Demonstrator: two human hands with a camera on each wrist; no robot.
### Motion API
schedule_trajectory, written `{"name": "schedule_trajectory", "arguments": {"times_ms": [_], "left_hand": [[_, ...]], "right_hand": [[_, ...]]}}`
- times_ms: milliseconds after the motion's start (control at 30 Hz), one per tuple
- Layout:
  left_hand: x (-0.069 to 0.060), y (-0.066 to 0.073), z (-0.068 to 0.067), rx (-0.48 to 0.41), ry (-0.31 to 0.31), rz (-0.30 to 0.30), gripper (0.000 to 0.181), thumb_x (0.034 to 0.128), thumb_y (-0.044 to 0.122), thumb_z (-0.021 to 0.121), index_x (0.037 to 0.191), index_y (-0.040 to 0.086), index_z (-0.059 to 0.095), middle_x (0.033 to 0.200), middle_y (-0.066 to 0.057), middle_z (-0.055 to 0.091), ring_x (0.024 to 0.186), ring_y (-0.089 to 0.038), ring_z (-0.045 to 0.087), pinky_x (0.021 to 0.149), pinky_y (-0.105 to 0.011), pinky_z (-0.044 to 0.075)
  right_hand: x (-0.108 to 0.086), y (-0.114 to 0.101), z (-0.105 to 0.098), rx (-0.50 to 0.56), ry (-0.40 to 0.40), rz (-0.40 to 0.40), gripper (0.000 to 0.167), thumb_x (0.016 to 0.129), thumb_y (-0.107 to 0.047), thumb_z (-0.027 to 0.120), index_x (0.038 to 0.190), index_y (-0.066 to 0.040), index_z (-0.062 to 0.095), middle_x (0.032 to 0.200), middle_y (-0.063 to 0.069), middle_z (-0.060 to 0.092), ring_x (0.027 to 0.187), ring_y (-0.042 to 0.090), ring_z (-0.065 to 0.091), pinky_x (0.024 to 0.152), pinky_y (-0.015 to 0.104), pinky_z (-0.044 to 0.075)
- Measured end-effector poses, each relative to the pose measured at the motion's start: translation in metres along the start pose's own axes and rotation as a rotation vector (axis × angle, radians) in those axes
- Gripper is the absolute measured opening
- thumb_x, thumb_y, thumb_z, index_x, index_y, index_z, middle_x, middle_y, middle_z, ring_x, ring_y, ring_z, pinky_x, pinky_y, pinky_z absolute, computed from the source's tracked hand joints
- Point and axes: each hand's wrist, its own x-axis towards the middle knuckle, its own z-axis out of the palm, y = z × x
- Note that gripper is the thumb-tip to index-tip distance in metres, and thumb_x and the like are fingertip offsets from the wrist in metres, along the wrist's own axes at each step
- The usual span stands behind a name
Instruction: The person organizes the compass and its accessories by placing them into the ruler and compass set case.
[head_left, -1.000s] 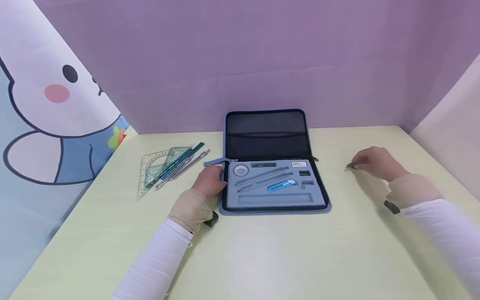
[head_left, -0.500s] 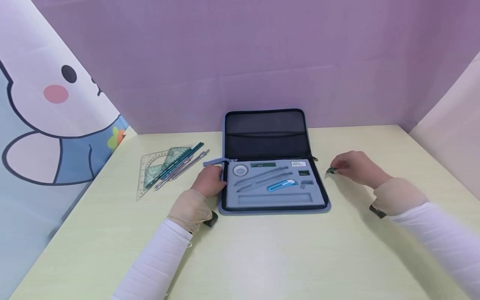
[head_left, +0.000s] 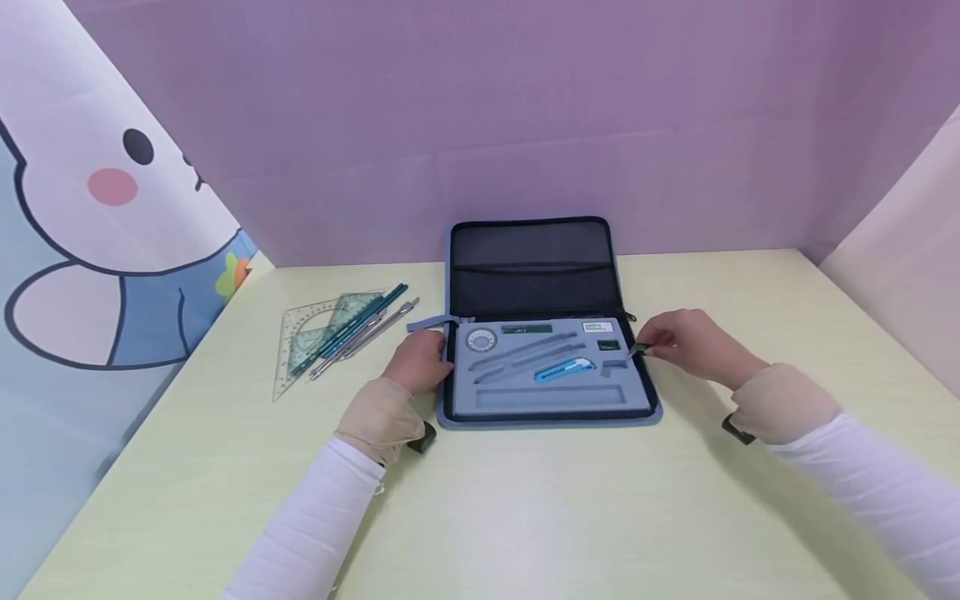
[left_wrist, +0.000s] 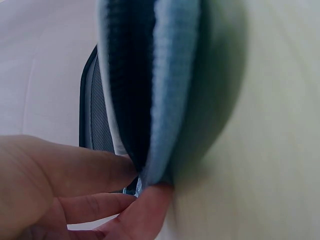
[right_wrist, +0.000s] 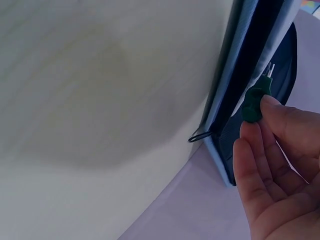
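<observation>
An unzipped case (head_left: pixel 551 421) lies spread on the table, its grey foam tray holding a blue cutter (head_left: pixel 565 370), a round dial-like piece (head_left: pixel 481 340), a white eraser-like block (head_left: pixel 597 327) and green pieces. My left hand (head_left: pixel 418 362) grips the case's left edge; in the left wrist view, thumb and fingers (left_wrist: pixel 145 212) pinch its blue rim (left_wrist: pixel 172 90). Over the tray's right edge, my right hand (head_left: pixel 693 346) pinches a small green part (head_left: pixel 640 348). The right wrist view shows this green part (right_wrist: pixel 253 102) with metal prongs, between thumb and fingers of the hand (right_wrist: pixel 285 170).
Left of the case, a clear set square (head_left: pixel 283 367), dark green pencils (head_left: pixel 352 327) and silver compasses (head_left: pixel 375 332) lie in an overlapping pile. A zipper pull (right_wrist: pixel 201 136) sticks out at the case's hinge side. A purple cloth wall (head_left: pixel 525 108) stands behind the table.
My right hand has moved left with the green part, from the table's right side to the case's right edge. The left hand has stayed at the case.
</observation>
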Motion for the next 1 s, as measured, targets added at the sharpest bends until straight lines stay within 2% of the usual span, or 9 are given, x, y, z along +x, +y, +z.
{"name": "schedule_trajectory", "arguments": {"times_ms": [400, 600, 800, 1000], "left_hand": [[0.000, 0.002, 0.000, 0.000, -0.010, -0.018, 0.009, 0.0840, 0.007, 0.064, 0.088, -0.002, 0.062, 0.075, -0.010, 0.061, 0.068, -0.022, 0.057, 0.068, -0.034, 0.048], [0.001, 0.001, 0.000, 0.007, -0.001, -0.006, 0.009, 0.0834, 0.007, 0.064, 0.087, -0.002, 0.062, 0.075, -0.010, 0.061, 0.068, -0.023, 0.058, 0.068, -0.035, 0.048], [0.001, 0.001, 0.001, -0.006, -0.009, -0.020, 0.010, 0.0840, 0.007, 0.064, 0.089, -0.002, 0.062, 0.076, -0.010, 0.061, 0.067, -0.022, 0.058, 0.068, -0.034, 0.048], [0.000, 0.001, 0.000, -0.012, -0.005, -0.015, 0.010, 0.0837, 0.006, 0.063, 0.089, -0.002, 0.063, 0.075, -0.010, 0.062, 0.066, -0.022, 0.058, 0.067, -0.034, 0.048]], "right_hand": [[0.001, -0.016, 0.007, 0.038, -0.019, -0.080, 0.016, 0.076, 0.011, 0.067, 0.089, 0.002, 0.068, 0.083, 0.007, 0.068, 0.075, 0.018, 0.063, 0.069, 0.034, 0.053], [0.003, -0.021, 0.011, 0.045, -0.049, -0.073, 0.016, 0.077, 0.010, 0.067, 0.090, 0.000, 0.068, 0.086, 0.005, 0.068, 0.077, 0.017, 0.062, 0.071, 0.035, 0.053], [0.004, -0.025, 0.012, 0.050, -0.079, -0.050, 0.017, 0.078, 0.009, 0.067, 0.092, 0.000, 0.069, 0.089, 0.007, 0.068, 0.078, 0.017, 0.061, 0.072, 0.036, 0.053], [0.006, -0.026, 0.015, 0.037, -0.072, -0.087, 0.017, 0.077, 0.010, 0.068, 0.090, -0.001, 0.069, 0.088, 0.006, 0.068, 0.077, 0.016, 0.059, 0.069, 0.034, 0.051]]}}
